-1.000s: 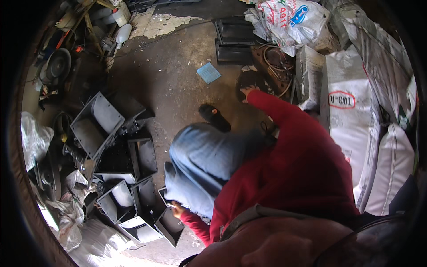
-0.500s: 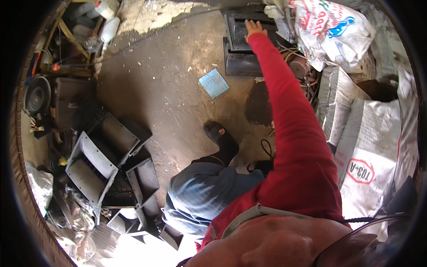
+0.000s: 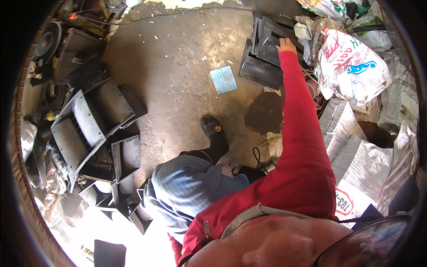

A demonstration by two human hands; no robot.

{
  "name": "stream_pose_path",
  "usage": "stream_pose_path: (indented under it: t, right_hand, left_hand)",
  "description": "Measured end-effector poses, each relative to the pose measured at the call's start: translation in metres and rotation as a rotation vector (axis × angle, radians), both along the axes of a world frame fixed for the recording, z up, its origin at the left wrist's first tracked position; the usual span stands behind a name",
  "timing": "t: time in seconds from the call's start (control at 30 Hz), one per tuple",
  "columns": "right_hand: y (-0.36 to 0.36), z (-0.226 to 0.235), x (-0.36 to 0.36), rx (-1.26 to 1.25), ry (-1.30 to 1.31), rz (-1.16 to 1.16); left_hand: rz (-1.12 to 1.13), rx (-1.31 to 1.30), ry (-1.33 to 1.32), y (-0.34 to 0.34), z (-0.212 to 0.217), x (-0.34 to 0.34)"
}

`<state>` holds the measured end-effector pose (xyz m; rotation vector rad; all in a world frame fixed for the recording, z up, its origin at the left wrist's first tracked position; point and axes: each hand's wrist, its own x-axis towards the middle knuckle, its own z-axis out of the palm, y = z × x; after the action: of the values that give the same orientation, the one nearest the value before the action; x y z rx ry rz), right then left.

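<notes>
My right hand (image 3: 287,44) is stretched far forward in a red sleeve. Its fingers curl over the upper edge of a black plastic casing (image 3: 261,62) lying on the concrete floor at the top right. A second black casing lies under and behind that one. My left hand is hidden below my body and my blue-trousered knee (image 3: 187,191). My foot in a black sandal (image 3: 214,130) rests on the floor between the two heaps.
A pile of open black casings (image 3: 93,120) fills the left side. A small light-blue square sheet (image 3: 223,79) lies on the concrete. Printed white sacks (image 3: 351,62) and tangled cables crowd the right. A dark stain (image 3: 264,111) marks the floor; a black cord (image 3: 255,160) lies by my knee.
My right arm has reached further forward, from near the sandal to the black casing. My head has leaned that way, and my left hand by the left pile has dropped out of sight.
</notes>
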<state>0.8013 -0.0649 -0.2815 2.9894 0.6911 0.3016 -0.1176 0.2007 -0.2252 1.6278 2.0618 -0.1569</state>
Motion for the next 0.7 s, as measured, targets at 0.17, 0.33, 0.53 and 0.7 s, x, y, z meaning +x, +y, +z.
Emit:
stream_pose_path:
  t: [0.17,0.33,0.53,0.7]
  right_hand:
    - [0.007,0.069,-0.049,0.489,-0.172,0.274]
    - [0.061,0.227,-0.245,0.845,0.106,0.524]
    - [0.123,0.317,-0.497,0.787,0.454,1.285]
    - [0.138,0.290,-0.651,0.625,0.576,1.733]
  left_hand:
    - [-0.076,0.073,0.007,-0.036,0.004,-0.035]
    - [-0.182,0.214,0.052,-0.029,0.060,-0.049]
    - [-0.128,0.587,-0.575,-0.070,0.206,-0.037]
    - [0.182,0.770,-0.408,-0.171,0.375,-0.097]
